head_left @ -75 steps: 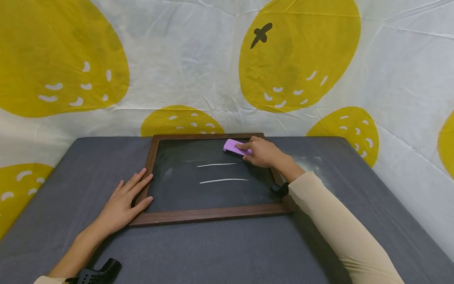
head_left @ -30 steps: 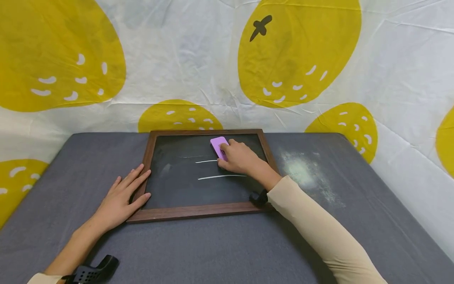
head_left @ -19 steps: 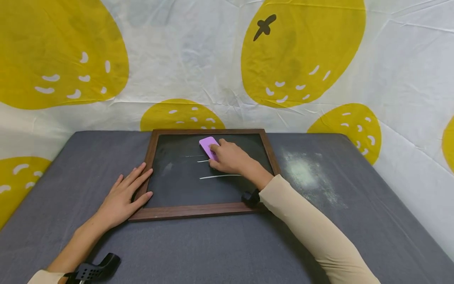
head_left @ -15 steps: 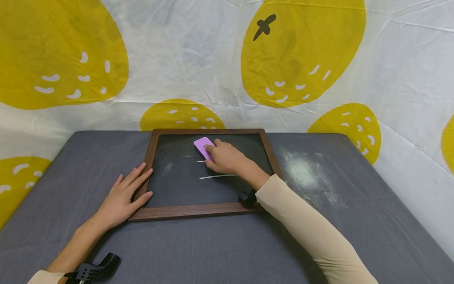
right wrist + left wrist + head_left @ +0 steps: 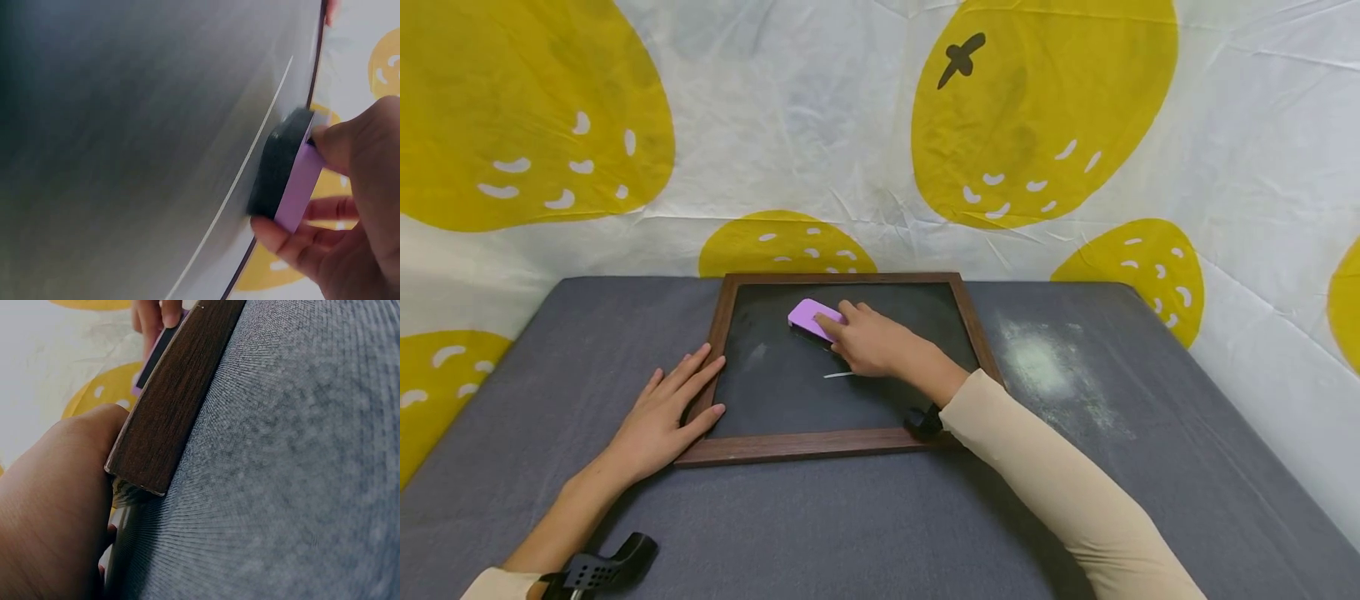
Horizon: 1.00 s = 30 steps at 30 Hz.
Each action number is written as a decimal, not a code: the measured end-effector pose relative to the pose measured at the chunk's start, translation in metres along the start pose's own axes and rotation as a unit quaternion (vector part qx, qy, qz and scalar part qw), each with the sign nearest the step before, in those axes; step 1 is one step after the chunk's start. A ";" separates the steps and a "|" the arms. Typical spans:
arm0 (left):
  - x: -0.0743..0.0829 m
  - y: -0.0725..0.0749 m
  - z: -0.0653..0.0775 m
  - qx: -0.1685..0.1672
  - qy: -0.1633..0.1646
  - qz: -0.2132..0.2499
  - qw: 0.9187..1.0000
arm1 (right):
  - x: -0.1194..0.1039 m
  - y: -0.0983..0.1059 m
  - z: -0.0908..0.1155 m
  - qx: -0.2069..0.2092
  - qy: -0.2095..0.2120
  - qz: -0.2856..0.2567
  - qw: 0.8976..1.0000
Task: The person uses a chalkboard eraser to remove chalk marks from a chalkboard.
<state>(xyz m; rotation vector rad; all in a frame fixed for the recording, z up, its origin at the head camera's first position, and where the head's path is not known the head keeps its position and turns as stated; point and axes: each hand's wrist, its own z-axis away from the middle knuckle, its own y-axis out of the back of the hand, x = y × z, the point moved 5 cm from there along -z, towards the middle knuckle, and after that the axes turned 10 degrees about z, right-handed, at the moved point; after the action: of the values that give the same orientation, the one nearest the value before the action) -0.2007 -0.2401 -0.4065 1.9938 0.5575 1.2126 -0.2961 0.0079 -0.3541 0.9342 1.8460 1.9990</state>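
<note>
A blackboard (image 5: 760, 400) in a brown wooden frame lies on a grey cloth-covered table. My right hand (image 5: 876, 340) grips a purple chalkboard eraser (image 5: 808, 315) over the upper middle of the board. In the right wrist view the eraser's dark felt side (image 5: 281, 165) faces the board, thumb and fingers pinching its edges. One white chalk line (image 5: 236, 178) runs beside it; in the head view my hand covers most of that line. My left hand (image 5: 658, 417) rests spread on the frame's left side, and the left wrist view shows it against the frame's corner (image 5: 159, 419).
Pale chalk dust (image 5: 1041, 367) marks the table cloth right of the board. A faint smudge (image 5: 757, 354) shows on the board's left part. Behind the table hangs a white curtain (image 5: 790, 125) with yellow fruit prints. A black wrist mount (image 5: 610, 567) sits at my left wrist.
My right hand has carried the eraser leftward across the board. The upper chalk line and the faint stroke above it no longer show where the eraser passed. My left hand stays put.
</note>
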 end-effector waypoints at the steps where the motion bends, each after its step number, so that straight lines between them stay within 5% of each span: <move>1: 0.000 0.000 0.000 -0.001 0.000 0.001 1.000 | 0.001 -0.001 0.002 -0.002 0.006 0.001 1.000; 11: 0.002 0.000 0.001 0.001 0.001 0.004 1.000 | 0.021 -0.006 0.017 -0.030 0.010 -0.068 0.997; 21: 0.002 0.000 0.002 0.003 0.005 0.005 1.000 | 0.051 -0.011 0.037 0.030 0.038 -0.136 0.990; 30: 0.001 -0.001 0.001 -0.003 0.007 0.001 1.000 | 0.079 -0.019 0.061 0.029 0.003 -0.122 0.992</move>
<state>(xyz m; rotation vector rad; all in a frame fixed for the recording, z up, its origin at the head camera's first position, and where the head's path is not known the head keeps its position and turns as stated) -0.1993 -0.2394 -0.4073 1.9836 0.5583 1.2290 -0.3234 0.1057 -0.3511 0.6792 1.9273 1.8111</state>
